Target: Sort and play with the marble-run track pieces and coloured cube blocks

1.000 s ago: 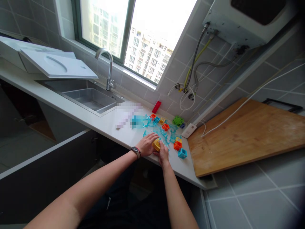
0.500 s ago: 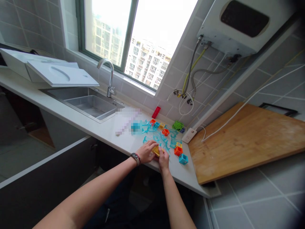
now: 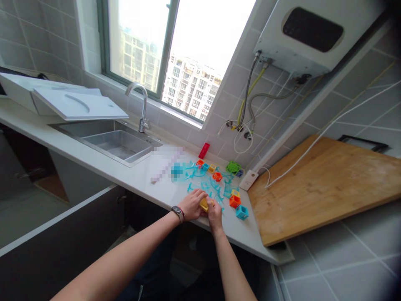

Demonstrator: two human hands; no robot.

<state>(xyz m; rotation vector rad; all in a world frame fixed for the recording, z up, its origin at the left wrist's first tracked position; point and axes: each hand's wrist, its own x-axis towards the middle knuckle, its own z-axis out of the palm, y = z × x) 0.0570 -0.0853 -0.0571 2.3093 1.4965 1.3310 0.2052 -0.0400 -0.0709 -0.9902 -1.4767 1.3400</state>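
Note:
Between my two hands is a yellow plastic toy block (image 3: 204,204), held near the counter's front edge. My left hand (image 3: 191,205), with a watch at the wrist, is closed on its left side. My right hand (image 3: 214,214) grips it from the right, thumb on top; the fingers underneath are hidden. Just beyond lie several translucent blue track-like pieces (image 3: 216,188). Orange (image 3: 234,201) and blue (image 3: 242,212) open-sided cube blocks sit to the right of my hands. More small cubes, an orange one (image 3: 217,176) among them, stand farther back.
A red piece (image 3: 204,150) and a green piece (image 3: 233,167) are by the wall. A wooden board (image 3: 319,188) leans at the right beside a white power strip (image 3: 249,179). Left are the sink (image 3: 122,146), faucet (image 3: 142,104) and white foam lid (image 3: 81,104). A cabinet door (image 3: 62,217) stands open below.
The yellow block has turned a little in my hands, and both hands stay closed around it. The camera view has shifted slightly. Pieces on the counter stay where they were.

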